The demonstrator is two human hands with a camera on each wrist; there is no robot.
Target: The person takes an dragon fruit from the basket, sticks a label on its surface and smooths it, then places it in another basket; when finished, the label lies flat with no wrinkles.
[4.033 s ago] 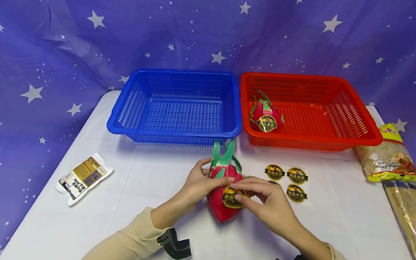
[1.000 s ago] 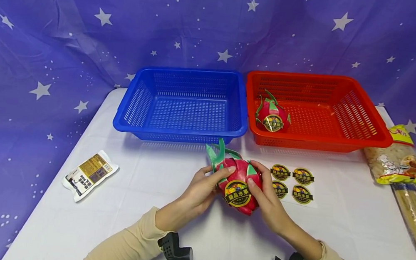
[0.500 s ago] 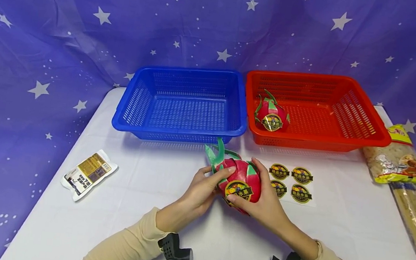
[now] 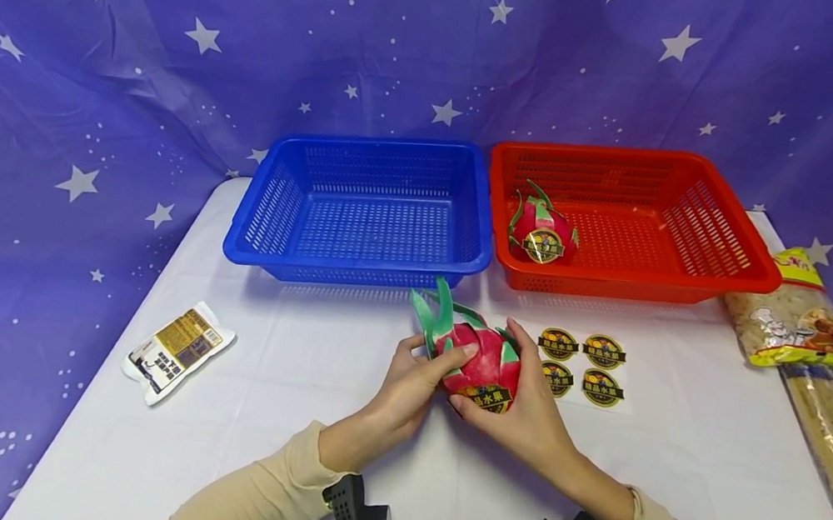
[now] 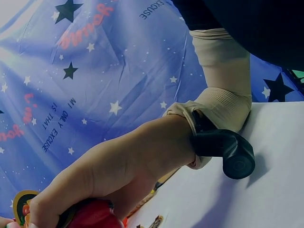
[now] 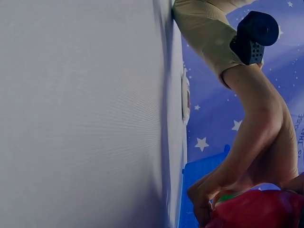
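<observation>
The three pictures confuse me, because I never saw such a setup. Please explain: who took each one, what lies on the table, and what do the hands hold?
No machine here: a person works with bare hands. The wide picture comes from a camera on the head; the other two come from the black cameras strapped at each wrist. Both the left hand and the right hand grip a pink dragon fruit with green scales that bears a round label. On the white table stand an empty blue plastic basket and a red plastic basket with a second dragon fruit. A sheet of round stickers lies nearby.
</observation>
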